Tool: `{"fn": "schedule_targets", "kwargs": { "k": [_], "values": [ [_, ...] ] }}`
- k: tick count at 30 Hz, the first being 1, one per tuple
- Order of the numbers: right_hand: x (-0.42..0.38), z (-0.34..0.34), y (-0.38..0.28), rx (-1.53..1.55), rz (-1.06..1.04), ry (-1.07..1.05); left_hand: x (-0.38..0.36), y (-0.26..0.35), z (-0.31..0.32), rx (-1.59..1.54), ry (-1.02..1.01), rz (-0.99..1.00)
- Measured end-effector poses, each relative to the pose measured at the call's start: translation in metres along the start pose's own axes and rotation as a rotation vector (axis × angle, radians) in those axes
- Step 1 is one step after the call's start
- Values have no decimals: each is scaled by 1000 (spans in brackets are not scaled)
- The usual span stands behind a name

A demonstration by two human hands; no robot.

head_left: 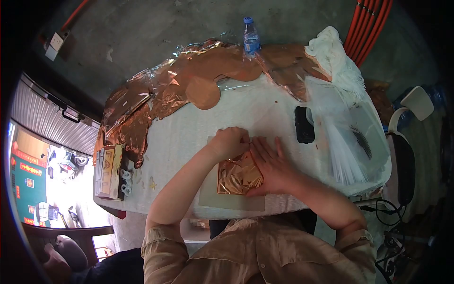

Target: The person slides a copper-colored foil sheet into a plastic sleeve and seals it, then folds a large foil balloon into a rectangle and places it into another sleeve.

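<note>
Head camera view: crinkled, shiny copper-coloured foil [240, 176] covers a squarish piece at the centre of the frame, lying on a flat, greyish mat [210, 200] atop a white-covered table [182, 139]. The left hand [231, 140] curls its fingers close together at the foil's upper edge; whether they pinch it cannot be told. The right hand [274, 166] lies along the right side, fingers partly spread and pressed down, thumb set apart near the lower edge.

Across the upper left and top stretch smooth and rumpled copper-coloured sheets [201, 66], one lobe rounded. One clear bottle [251, 38] with one blue cap stands at top centre. At right are one black, rectangular object [304, 125], thin translucent sheets [347, 154] and a stringy white bundle [333, 59].
</note>
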State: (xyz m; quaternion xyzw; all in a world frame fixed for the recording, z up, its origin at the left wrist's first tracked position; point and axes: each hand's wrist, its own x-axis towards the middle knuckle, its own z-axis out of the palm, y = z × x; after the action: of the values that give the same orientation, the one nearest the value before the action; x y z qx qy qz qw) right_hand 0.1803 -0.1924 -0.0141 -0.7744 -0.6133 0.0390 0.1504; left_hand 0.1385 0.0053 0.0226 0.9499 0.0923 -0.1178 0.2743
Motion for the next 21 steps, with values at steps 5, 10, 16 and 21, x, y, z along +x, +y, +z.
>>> {"fn": "schedule_targets", "kwargs": {
  "k": [5, 10, 16, 21],
  "values": [
    [0, 0, 0, -3, -1, -1, 4, -8, -3, 75, -52, 59],
    [2, -1, -1, -29, 4, -17, 10, -3, -7, 178, -88, 51],
    [2, -2, -2, -48, 18, -37, 14, 13, -6, 375, -93, 6],
    [3, -2, -3, -61, 14, -53, 16, 17, -11, 427, -127, -32]
  ]
}}
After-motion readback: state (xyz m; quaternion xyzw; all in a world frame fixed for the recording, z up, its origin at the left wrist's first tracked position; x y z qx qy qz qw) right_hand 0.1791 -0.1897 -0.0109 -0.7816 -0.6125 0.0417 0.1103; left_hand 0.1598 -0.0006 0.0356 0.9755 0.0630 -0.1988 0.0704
